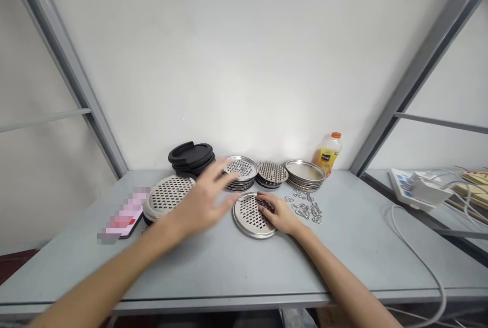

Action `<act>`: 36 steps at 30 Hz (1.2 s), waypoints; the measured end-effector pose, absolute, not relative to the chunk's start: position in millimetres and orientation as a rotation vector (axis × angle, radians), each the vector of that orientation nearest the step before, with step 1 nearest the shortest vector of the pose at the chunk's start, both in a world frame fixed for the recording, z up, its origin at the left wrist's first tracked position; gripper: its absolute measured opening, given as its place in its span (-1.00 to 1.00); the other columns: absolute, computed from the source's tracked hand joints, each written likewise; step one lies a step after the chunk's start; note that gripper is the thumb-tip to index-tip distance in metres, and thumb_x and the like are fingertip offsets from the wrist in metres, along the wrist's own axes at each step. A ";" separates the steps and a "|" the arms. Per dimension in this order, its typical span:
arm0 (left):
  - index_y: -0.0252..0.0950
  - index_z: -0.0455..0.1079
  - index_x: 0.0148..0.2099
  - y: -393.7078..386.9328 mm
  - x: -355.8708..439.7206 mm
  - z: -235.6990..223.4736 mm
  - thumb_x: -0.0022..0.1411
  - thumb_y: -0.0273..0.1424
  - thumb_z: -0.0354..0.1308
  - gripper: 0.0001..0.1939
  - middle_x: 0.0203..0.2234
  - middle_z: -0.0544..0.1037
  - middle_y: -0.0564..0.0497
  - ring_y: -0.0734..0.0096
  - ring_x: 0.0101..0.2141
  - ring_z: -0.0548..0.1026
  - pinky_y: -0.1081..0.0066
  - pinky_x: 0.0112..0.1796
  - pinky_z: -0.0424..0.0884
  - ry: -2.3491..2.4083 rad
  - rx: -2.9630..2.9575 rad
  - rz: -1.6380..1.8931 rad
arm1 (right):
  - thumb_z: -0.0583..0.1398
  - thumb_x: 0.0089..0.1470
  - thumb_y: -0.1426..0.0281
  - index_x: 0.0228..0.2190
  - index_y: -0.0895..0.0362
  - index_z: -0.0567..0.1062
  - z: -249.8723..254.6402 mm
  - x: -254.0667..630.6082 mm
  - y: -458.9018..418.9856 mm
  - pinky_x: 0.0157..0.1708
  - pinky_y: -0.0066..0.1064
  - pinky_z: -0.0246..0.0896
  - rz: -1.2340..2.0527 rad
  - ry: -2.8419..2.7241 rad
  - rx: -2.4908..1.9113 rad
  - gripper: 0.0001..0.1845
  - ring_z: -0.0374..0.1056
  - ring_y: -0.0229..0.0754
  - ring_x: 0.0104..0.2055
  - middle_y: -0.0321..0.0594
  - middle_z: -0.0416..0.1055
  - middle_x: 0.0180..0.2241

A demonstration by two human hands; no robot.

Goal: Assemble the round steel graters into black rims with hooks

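My right hand [284, 214] is closed over the right side of a round metal grater disc [251, 216], its thumb and fingers bent onto the perforated top. The disc lies flat on the table and has a smooth raised rim. My left hand [204, 198] is raised to its left, fingers spread, holding nothing and slightly blurred. Behind and below that hand sits a larger round grater [168, 195] with a perforated top, partly covered by the hand and forearm. Just behind the right hand's disc stands a stack of perforated discs [244, 168].
Along the wall stand black round lids [190, 155], a smaller toothed grater disc [272, 172], stacked plain metal rings or plates [305, 171] and a juice bottle [328, 155]. Small metal clips [305, 210] lie scattered at right. A phone [127, 216] is at left; a white cable [415, 262] crosses the right.
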State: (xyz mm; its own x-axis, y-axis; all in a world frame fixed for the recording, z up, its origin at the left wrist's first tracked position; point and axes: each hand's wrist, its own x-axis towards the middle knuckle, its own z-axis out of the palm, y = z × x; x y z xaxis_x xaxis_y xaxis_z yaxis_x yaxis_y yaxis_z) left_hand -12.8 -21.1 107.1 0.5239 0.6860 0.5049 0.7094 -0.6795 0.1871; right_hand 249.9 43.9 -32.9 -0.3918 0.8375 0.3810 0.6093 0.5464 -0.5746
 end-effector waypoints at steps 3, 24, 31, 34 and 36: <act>-0.23 0.23 0.18 15.6 -62.0 137.3 0.38 -0.19 -0.16 -0.57 0.16 0.30 -0.04 0.16 0.17 0.22 0.08 0.17 0.13 -1.369 -2.482 -0.858 | 0.10 0.14 0.28 -0.02 0.15 0.47 -31.8 250.4 43.9 0.12 -0.02 0.14 0.457 -2.137 -1.164 -0.60 0.28 0.07 0.13 0.04 0.35 0.09; -0.22 0.34 -0.01 96.2 -159.4 119.4 0.27 -0.12 -0.09 -0.61 -0.12 0.47 -0.08 0.19 -0.14 0.45 0.29 -0.12 0.34 -1.454 -2.625 -0.214 | 0.10 0.14 0.29 -0.05 0.15 0.47 -28.5 250.5 43.3 0.12 -0.04 0.15 0.479 -2.129 -1.144 -0.63 0.28 0.04 0.13 0.03 0.36 0.08; -0.22 0.34 -0.02 100.7 -165.4 118.6 0.27 -0.12 -0.08 -0.62 -0.17 0.44 -0.08 0.20 -0.19 0.44 0.31 -0.16 0.34 -1.333 -2.613 -0.231 | 0.10 0.13 0.31 -0.05 0.15 0.48 -27.1 250.5 42.9 0.12 -0.02 0.15 0.481 -2.130 -1.154 -0.63 0.30 0.06 0.12 0.03 0.36 0.08; -0.20 0.34 0.00 101.1 -168.7 118.1 0.27 -0.11 -0.09 -0.60 -0.17 0.44 -0.09 0.18 -0.18 0.44 0.29 -0.15 0.34 -1.365 -2.587 -0.233 | 0.10 0.14 0.32 -0.05 0.16 0.47 -25.9 250.0 42.1 0.12 -0.03 0.14 0.493 -2.130 -1.163 -0.63 0.29 0.05 0.13 0.05 0.35 0.09; -0.19 0.35 0.01 100.0 -171.8 119.1 0.27 -0.11 -0.11 -0.59 -0.16 0.44 -0.10 0.16 -0.18 0.43 0.27 -0.15 0.34 -1.375 -2.569 -0.227 | 0.10 0.14 0.32 -0.05 0.17 0.47 -25.4 249.8 41.6 0.12 -0.04 0.14 0.493 -2.132 -1.169 -0.63 0.29 0.04 0.13 0.05 0.35 0.09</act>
